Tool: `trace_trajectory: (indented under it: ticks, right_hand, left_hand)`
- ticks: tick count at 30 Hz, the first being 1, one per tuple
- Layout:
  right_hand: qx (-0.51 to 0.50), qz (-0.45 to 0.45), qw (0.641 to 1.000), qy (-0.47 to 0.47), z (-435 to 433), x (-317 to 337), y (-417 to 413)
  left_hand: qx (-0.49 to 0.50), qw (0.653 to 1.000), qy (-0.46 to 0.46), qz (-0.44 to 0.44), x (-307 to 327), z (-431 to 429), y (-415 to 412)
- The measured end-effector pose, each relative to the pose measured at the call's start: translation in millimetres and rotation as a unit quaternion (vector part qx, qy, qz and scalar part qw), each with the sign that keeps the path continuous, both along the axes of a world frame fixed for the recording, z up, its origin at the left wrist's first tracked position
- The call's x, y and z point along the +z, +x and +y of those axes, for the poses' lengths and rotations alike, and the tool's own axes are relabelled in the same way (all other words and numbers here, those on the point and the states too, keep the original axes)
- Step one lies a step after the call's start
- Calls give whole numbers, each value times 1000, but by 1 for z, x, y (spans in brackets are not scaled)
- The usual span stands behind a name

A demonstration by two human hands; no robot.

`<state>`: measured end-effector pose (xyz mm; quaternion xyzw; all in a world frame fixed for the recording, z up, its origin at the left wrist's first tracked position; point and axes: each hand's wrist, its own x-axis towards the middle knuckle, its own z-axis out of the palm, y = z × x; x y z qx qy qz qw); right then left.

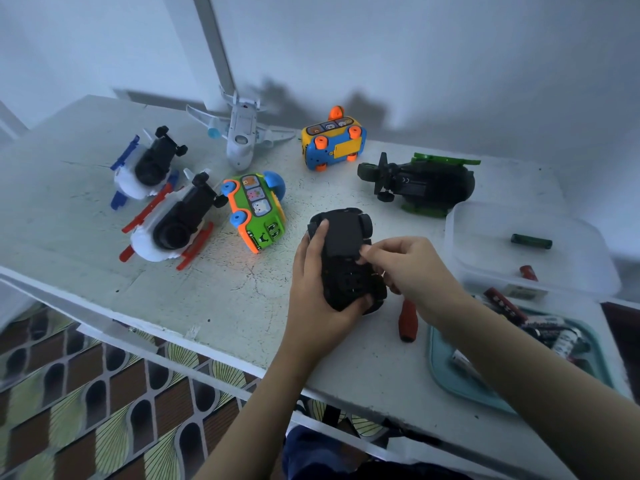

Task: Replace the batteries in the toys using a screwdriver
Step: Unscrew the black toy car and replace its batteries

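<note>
A black toy car (pixel 346 258) lies upside down near the table's front edge. My left hand (pixel 313 289) grips it from the left, thumb on the underside by a front wheel. My right hand (pixel 412 268) reaches in from the right, and its fingertips pinch the edge of the flat black battery cover (pixel 343 237) on the car's underside. A red-handled screwdriver (pixel 408 322) lies on the table just below my right hand, its tip hidden under the hand. Loose batteries (pixel 540 327) fill a teal tray (pixel 450 372) at the right.
Other toys lie around the white table (pixel 207 299): two helicopters (pixel 173 220), a white plane (pixel 240 133), a green bus (pixel 258 211), a yellow-blue bus (pixel 332 143) and a dark green helicopter (pixel 422 183). A clear box (pixel 485 216) at right holds two batteries.
</note>
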<state>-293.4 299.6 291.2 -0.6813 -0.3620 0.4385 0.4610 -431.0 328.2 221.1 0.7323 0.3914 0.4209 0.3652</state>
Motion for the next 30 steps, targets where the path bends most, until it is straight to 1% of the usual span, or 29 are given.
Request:
trace_trajectory:
  ticks: [6,14,21,24,30]
  right_hand:
    - [-6,-22,1000,10,2,-3,2]
    - [-9,-79,997,22,8,-1,5]
    - [-34,-72,996,31,8,-10,-1]
    - [-41,-54,997,46,8,-13,-4]
    - [-56,-67,994,64,9,-16,-10]
  left_hand:
    - [-1,1000,0,16,-2,2,-1]
    - [-1,1000,-3,18,-2,3,0]
    - [2,1000,2,16,-3,2,0]
    - [0,1000,2,19,-2,2,1]
    - [7,1000,-6,18,-4,3,0]
